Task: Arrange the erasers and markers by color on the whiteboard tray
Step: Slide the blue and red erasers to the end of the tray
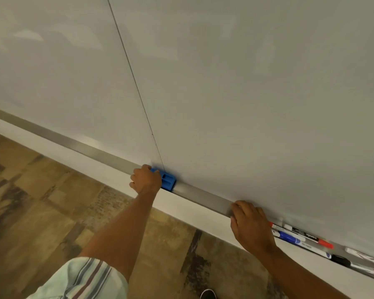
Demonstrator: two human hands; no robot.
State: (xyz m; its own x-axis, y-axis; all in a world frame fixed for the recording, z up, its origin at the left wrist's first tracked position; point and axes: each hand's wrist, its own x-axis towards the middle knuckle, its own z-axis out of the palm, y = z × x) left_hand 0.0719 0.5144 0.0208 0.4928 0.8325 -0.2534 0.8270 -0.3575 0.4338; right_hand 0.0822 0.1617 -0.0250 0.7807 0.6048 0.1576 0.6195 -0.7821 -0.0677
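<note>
A long metal whiteboard tray (201, 196) runs from upper left to lower right under the whiteboard. My left hand (146, 180) grips a blue eraser (168, 181) that sits on the tray near the board's seam. My right hand (249, 225) rests over the tray further right, fingers curled on its edge; what lies under it is hidden. Just right of that hand lie several markers: a red-capped marker (304, 235), a blue-capped marker (288, 237) and a black-capped marker (341, 261).
The whiteboard (225, 83) fills the upper view, with a thin vertical seam. Below the tray is a white wall strip and a patterned brown floor (41, 201). A dark shoe tip (207, 294) shows at the bottom. More white items (367, 257) lie at the tray's far right.
</note>
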